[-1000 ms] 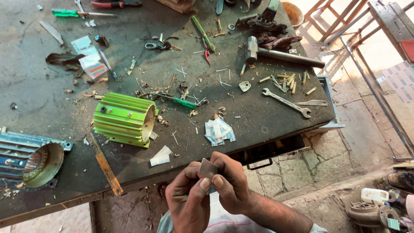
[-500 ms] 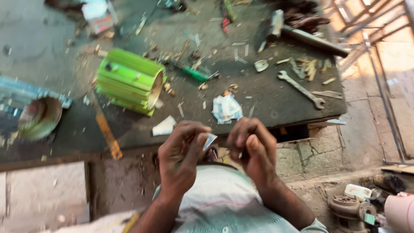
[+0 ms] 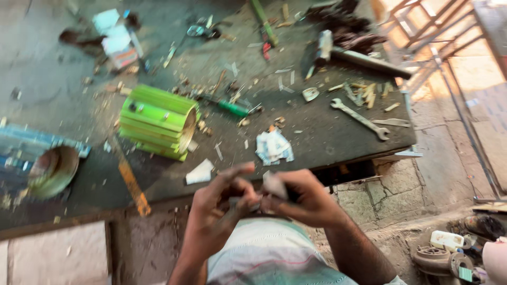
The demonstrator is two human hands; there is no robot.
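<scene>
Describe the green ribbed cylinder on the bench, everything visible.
The green cylinder is a bright green finned housing that looks like painted cast metal, with ribs running along its length. It lies on its side on the dark workbench, its open end facing right and showing a pale, hollow bore. Small dark lugs sit on its upper side. Scraps and chips lie around it; an orange-brown strip lies just below. Neither hand touches it. The picture is blurred, so finer detail is lost.

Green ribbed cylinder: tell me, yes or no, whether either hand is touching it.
No. The green ribbed cylinder lies on the workbench, apart from both hands, which are together near its edge.
</scene>
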